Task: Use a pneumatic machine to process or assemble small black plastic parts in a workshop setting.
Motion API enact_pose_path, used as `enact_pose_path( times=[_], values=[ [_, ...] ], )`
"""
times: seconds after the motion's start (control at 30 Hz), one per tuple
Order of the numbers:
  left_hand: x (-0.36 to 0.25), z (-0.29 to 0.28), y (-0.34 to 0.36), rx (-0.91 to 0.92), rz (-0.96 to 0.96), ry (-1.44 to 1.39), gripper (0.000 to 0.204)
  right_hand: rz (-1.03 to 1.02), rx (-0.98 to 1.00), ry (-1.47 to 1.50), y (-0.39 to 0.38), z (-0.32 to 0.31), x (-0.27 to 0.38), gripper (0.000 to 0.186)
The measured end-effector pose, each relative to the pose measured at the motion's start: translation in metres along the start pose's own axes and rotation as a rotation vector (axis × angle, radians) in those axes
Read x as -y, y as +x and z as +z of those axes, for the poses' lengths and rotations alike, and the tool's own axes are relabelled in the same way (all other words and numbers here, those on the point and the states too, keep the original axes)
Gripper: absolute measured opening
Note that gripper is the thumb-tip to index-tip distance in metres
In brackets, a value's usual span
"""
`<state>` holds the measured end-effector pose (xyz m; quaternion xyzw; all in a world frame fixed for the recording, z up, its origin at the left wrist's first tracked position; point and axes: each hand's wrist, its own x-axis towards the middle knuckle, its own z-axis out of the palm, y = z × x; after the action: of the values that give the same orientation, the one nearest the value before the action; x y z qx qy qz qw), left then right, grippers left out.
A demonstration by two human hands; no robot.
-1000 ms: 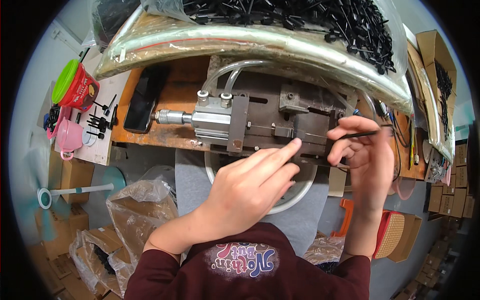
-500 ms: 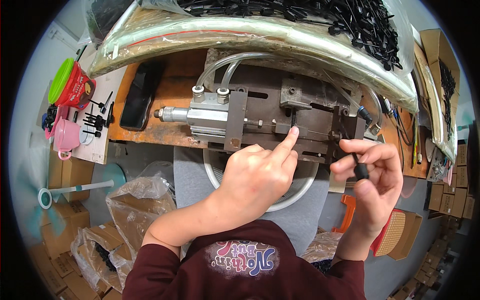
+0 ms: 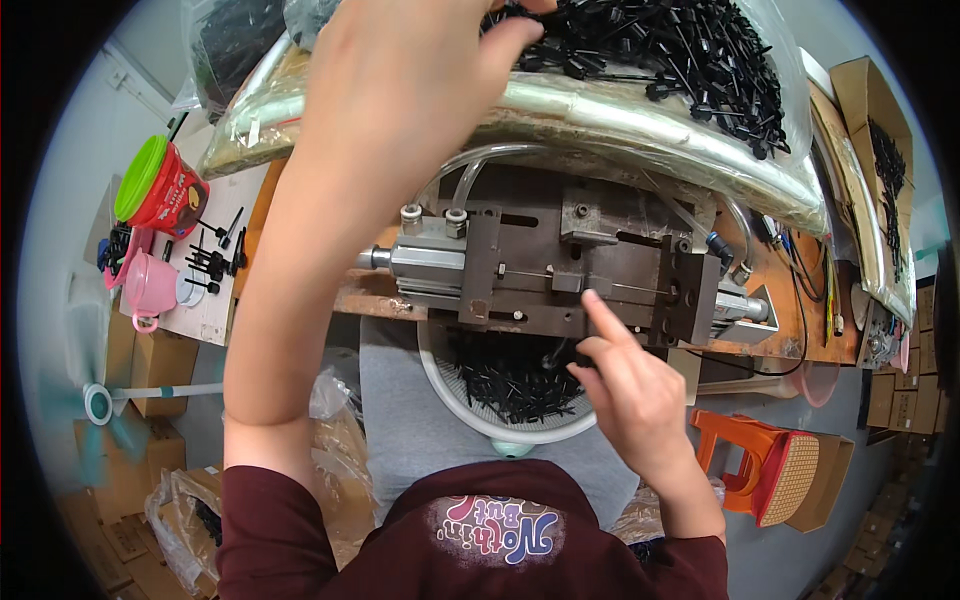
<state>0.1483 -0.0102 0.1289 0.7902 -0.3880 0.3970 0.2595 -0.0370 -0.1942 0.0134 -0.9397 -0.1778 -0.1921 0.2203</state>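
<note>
My left hand (image 3: 430,75) reaches up over the bagged heap of small black stemmed parts (image 3: 715,85) at the top. Its thumb shows, while the other fingertips are mostly out of sight. My right hand (image 3: 635,390) has its forefinger stretched to the small block (image 3: 568,282) on the metal fixture (image 3: 530,310), at a thin rod. The other fingers are loosely curled, with nothing visible in them. Under the fixture, a round white-rimmed basket (image 3: 510,433) holds many black parts, and a blurred black piece (image 3: 555,355) is just left of my right fingers.
Pneumatic cylinders (image 3: 425,265) with clear tubes flank the fixture on the wooden bench (image 3: 830,345). At left are a red tub (image 3: 170,200), a pink cup (image 3: 150,290), loose black parts and a fan (image 3: 98,405). An orange stool (image 3: 750,470) and cartons (image 3: 900,400) are at right.
My left hand has moved from the fixture up to the heap. My right hand has moved left to the block, and the black part it held is out of its fingers.
</note>
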Motion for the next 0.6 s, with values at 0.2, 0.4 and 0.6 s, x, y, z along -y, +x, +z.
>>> enact_pose_path(
  times=[0.2, 0.4, 0.6],
  values=[
    [0.032, 0.057, 0.043, 0.068, -0.017, 0.203, 0.018, -0.031, -0.005, -0.131, 0.011, 0.007, 0.002, 0.025],
    [0.038, 0.068, 0.055, 0.161, -0.004, 0.207, 0.019, -0.005, 0.022, -0.155, 0.011, 0.003, 0.005, 0.026],
    [0.019, 0.037, 0.042, 0.089, -0.172, -0.189, 0.007, 0.072, 0.04, 0.109, 0.026, -0.023, -0.001, 0.029]
  ],
)
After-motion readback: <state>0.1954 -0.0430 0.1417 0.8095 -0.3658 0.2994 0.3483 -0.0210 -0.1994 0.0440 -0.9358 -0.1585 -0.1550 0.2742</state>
